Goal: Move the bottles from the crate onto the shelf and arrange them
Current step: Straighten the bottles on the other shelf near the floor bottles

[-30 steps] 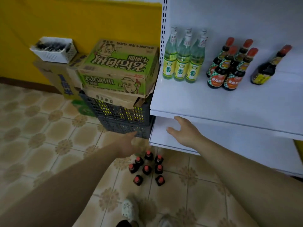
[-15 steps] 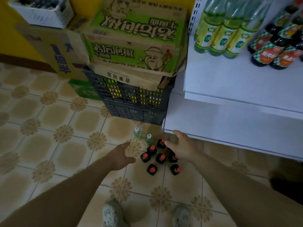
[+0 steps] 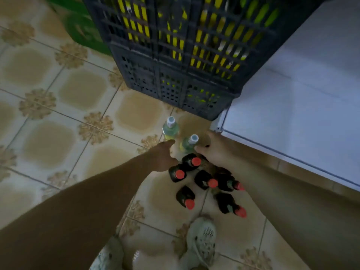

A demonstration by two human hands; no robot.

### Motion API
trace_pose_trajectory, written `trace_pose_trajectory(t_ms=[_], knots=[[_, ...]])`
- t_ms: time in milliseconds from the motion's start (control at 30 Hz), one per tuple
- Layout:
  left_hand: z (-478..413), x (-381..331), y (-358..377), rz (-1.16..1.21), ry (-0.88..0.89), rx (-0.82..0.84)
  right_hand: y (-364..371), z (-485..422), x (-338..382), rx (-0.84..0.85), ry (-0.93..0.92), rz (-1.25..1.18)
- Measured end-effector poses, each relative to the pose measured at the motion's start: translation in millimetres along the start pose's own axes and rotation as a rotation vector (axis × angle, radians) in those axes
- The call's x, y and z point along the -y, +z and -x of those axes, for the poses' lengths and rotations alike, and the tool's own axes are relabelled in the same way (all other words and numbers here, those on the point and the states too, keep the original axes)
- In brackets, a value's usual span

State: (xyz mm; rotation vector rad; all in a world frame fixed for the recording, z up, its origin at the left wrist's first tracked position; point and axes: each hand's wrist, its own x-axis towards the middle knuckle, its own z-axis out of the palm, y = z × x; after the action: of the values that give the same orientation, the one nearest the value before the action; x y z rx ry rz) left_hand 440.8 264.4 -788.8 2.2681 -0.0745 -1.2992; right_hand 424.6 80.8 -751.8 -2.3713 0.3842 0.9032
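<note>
Grey crate, top centre, is holding yellow-labelled bottles; red-capped dark bottles standing below; left hand hovering loose, right hand: grip unclear.

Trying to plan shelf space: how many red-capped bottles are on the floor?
6 red-capped bottles: two by the left hand, two mid-cluster, two nearest the shoe. The right hand may hide another.

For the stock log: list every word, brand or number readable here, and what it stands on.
No text can be read.
Green box: markings too blurred.
Crate: yellow labels behind its slats, mostly hidden.
Red-capped dark bottles and clear bottles: seen from above, labels unreadable.
</note>
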Motion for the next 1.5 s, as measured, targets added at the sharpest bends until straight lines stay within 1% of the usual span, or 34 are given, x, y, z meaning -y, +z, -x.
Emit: trace_pose_trajectory(t_ms=[167,267,333,400,533,600,767,867,933,1067,1167,1300,1333,1400,1500], knots=[[-88,20,31,0.015,0.004,-0.028,32,-74,-19,-0.008,-0.065,0.122],[-117,24,44,-0.003,0.031,0.003,50,-94,-26,-0.024,-0.103,0.098],[-123,22,48,-0.008,0.074,0.011,55,-99,-29,-0.073,-0.135,0.062],[-123,24,51,0.026,0.072,-0.002,55,-96,-30,-0.113,-0.155,0.013],[-95,27,49,0.073,0.072,-0.002,36,-61,-14,-0.186,-0.18,-0.079],[-65,20,36,0.131,0.115,-0.015,16,-29,6,-0.223,-0.191,-0.136],[25,-1,-6,0.317,0.229,-0.15,-42,71,69,-0.306,-0.259,-0.259],[106,-25,-44,0.338,0.28,-0.213,-84,142,113,-0.389,-0.29,-0.406],[166,-39,-69,0.349,0.299,-0.255,-112,192,145,-0.473,-0.32,-0.484],[292,-68,-117,0.42,0.405,-0.244,-162,290,216,-0.595,-0.375,-0.542],[383,-93,-151,0.504,0.509,-0.216,-197,362,260,-0.606,-0.415,-0.573],[482,-131,-183,0.549,0.66,-0.21,-236,441,289,-0.464,-0.448,-0.712],[500,-140,-188,0.546,0.694,-0.222,-246,460,294,-0.457,-0.46,-0.74],[535,-161,-194,0.528,0.755,-0.238,-266,499,299,-0.49,-0.498,-0.776],[578,-199,-193,0.505,0.847,-0.226,-296,556,295,-0.596,-0.544,-0.802]])
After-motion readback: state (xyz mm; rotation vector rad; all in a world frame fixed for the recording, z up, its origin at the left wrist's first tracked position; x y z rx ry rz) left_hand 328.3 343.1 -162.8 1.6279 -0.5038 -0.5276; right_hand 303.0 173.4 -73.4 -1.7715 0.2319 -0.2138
